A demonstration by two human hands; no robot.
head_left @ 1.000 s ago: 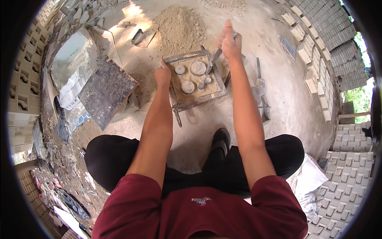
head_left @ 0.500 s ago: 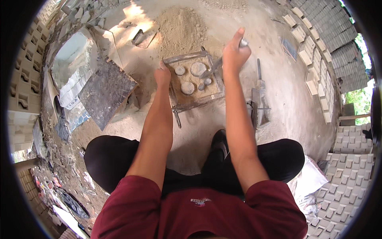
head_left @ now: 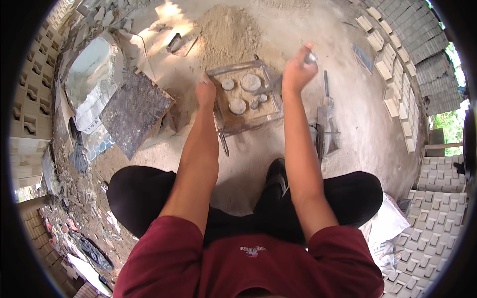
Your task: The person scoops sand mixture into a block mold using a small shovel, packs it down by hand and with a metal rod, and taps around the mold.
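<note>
A square mould frame (head_left: 248,128) lies on the ground in front of me, filled with sandy material. Set into the sand are several round grey discs, the biggest a disc (head_left: 251,82) near the far side. My left hand (head_left: 205,90) is closed round the frame's far left corner, thumb upward. In my right hand (head_left: 300,73), above the frame's right side, is a trowel, gripped by its handle (head_left: 310,58). The trowel's blade (head_left: 267,89) slants down over the sand beside the biggest disc; it is slightly blurred, so I cannot tell whether it touches.
Behind the frame rises a heap of sand (head_left: 228,35). A hand float (head_left: 175,43) lies at the far left, and a dark square board (head_left: 135,114) leans nearer. Right of the frame is a long-handled metal tool (head_left: 326,119). Pale blocks (head_left: 390,74) stand in rows at the right.
My right hand has shifted a little to the right with the trowel, and the blade lies at a flatter slant. My left hand keeps its hold on the frame. The whole view has moved slightly.
</note>
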